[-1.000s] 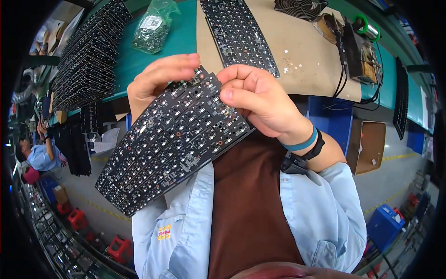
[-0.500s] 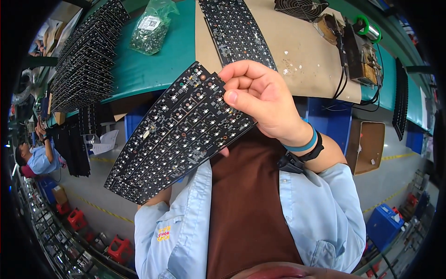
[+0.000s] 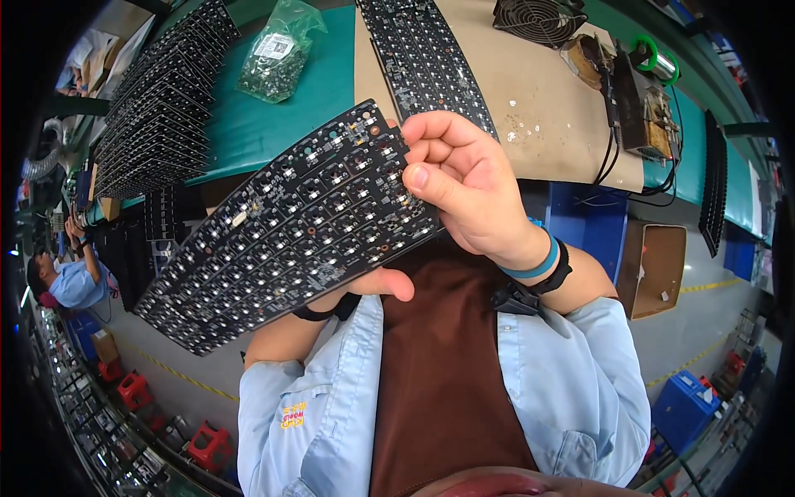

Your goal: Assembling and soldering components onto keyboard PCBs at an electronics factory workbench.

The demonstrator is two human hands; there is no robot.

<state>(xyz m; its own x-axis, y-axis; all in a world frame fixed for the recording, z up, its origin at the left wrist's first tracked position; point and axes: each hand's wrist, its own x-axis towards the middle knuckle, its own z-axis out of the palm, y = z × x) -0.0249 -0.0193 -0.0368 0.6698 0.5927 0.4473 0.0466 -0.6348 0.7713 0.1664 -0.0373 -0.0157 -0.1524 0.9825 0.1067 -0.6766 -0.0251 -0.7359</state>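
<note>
In the head view, a black circuit board (image 3: 281,240) dotted with small white parts is held up off the tabletop (image 3: 248,137), centred at nine o'clock and slanting from its narrow end at eight up to its notched end at twelve.

The right hand (image 3: 465,186) is at the board's two o'clock end, palm in sight, with thumb and curled fingertips at the notched edge; whether they pinch it cannot be told. A blue wristband (image 3: 537,261) circles that wrist. The left hand (image 3: 385,284) is mostly hidden under the board, its thumb sticking out past the four o'clock edge; how its other fingers are set cannot be told.

On the tabletop, a second circuit board (image 3: 431,62) lies at twelve o'clock, partly on a tan sheet (image 3: 546,108). A clear bag of small parts (image 3: 277,62) lies at eleven, a stack of boards (image 3: 157,108) stands at ten, a round fan grille (image 3: 538,18) is at one, and a green-rimmed reel (image 3: 658,60) at two.
</note>
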